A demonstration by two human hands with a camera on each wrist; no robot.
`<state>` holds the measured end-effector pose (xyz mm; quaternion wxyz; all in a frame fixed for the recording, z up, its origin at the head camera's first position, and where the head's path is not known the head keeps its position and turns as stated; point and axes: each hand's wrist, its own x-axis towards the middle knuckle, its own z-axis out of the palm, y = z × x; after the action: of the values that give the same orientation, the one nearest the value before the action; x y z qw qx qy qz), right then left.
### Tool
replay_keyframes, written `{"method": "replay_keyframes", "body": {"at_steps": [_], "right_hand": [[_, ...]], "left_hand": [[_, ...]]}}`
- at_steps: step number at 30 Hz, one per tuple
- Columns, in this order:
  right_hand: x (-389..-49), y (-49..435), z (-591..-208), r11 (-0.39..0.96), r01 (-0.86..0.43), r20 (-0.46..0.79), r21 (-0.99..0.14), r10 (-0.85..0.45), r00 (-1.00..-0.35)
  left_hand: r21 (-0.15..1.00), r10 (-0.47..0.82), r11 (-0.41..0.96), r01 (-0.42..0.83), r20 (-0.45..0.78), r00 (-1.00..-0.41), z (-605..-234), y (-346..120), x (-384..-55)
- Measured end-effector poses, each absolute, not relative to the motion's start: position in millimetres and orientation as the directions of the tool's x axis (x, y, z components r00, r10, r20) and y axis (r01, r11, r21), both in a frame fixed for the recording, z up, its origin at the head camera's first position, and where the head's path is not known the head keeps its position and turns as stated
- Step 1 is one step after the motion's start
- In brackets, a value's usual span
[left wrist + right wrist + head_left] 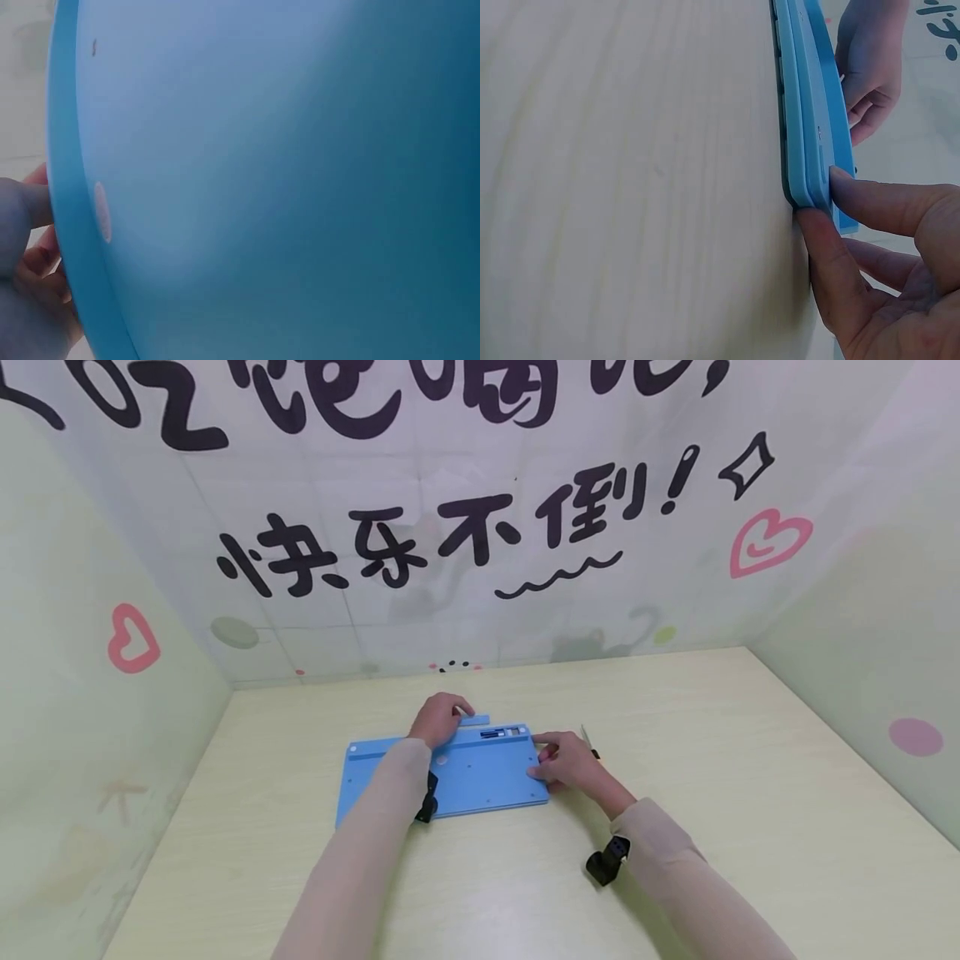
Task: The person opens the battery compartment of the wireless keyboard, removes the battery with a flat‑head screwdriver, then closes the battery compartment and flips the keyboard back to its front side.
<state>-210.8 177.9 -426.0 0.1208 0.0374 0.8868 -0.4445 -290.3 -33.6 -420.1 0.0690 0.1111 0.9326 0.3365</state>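
Note:
A blue keyboard (495, 774) lies underside up, with small feet at its far corners and an uncovered battery compartment (501, 732) near the far right corner. My right hand (572, 764) grips the keyboard's right end. In the right wrist view, its thumb (889, 202) presses the upper face while a finger comes up under the edge. My left hand (437, 720) reaches over the keyboard to its far side, fingers curled at a small blue battery cover (476, 720). The left wrist view shows those fingers (45, 255) partly hidden behind the raised far edge.
A slim pale stick with a dark end (587, 739) lies behind my right hand on the light wood table (720, 760). Printed cloth walls (480, 627) enclose the table at the back and both sides. Wrist cameras (609, 862) hang below my sleeves.

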Motion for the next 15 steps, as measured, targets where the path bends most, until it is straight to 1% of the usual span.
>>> {"method": "replay_keyframes", "body": {"at_steps": [15], "right_hand": [[-210.1, 178.8, -427.0, 0.592, 0.163, -0.238, -0.790, -0.051, -0.970]], "left_hand": [[0.649, 0.189, 0.751, 0.118, -0.040, -0.981, -424.3, -28.4, -289.4]]}}
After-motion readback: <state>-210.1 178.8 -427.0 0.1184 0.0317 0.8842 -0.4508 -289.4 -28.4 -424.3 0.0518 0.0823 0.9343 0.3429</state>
